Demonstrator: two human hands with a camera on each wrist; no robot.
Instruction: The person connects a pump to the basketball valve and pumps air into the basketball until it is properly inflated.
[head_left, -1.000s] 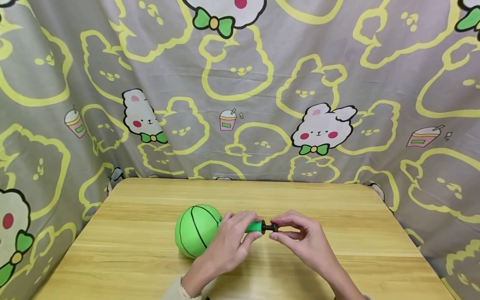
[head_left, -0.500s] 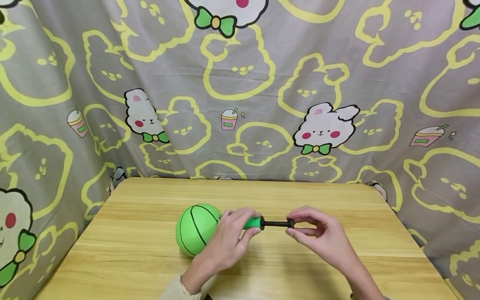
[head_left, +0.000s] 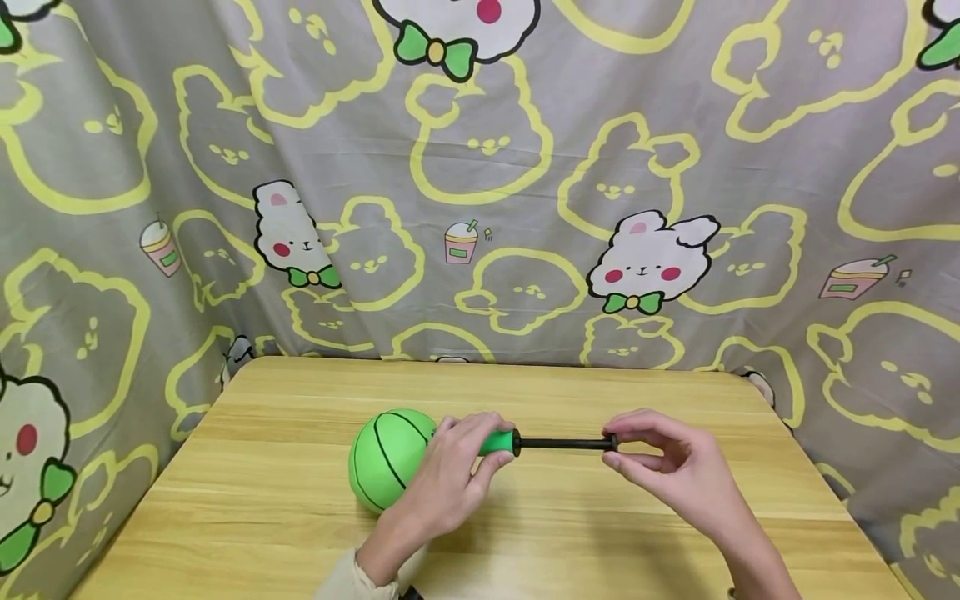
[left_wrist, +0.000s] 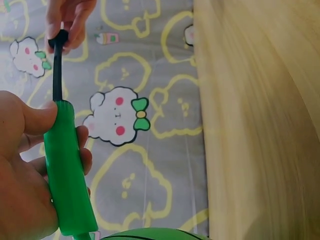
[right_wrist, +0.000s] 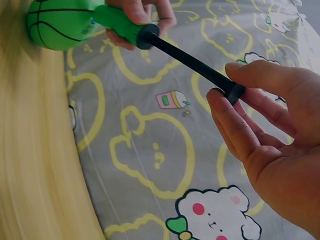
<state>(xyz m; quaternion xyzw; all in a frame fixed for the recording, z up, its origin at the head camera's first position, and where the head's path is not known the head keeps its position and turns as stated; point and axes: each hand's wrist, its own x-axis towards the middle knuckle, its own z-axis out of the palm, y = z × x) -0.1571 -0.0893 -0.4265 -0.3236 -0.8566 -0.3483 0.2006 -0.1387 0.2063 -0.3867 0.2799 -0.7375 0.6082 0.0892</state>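
Observation:
A green ball with black seam lines [head_left: 386, 458] sits on the table, left of the middle. My left hand [head_left: 453, 475] grips the green barrel of a hand pump [left_wrist: 70, 170], whose lower end points at the ball. In the left wrist view the thumb and fingers wrap the barrel, and the ball's top shows just below it. My right hand [head_left: 675, 467] pinches the black end knob of the pump's rod [right_wrist: 232, 92] between thumb and fingertips. The black rod [head_left: 566, 443] stands far out of the barrel, roughly level. The left hand hides where pump and ball meet in the head view.
The wooden table [head_left: 285, 533] reaches back to a grey curtain [head_left: 517, 167] printed with yellow outlines and white rabbits. The curtain hangs round the back and both sides. A light sleeve [head_left: 360, 579] covers the left forearm.
My right hand has moved right with the knob, and the rod has slid from nearly in to far out of the barrel. The left hand keeps its grip beside the ball.

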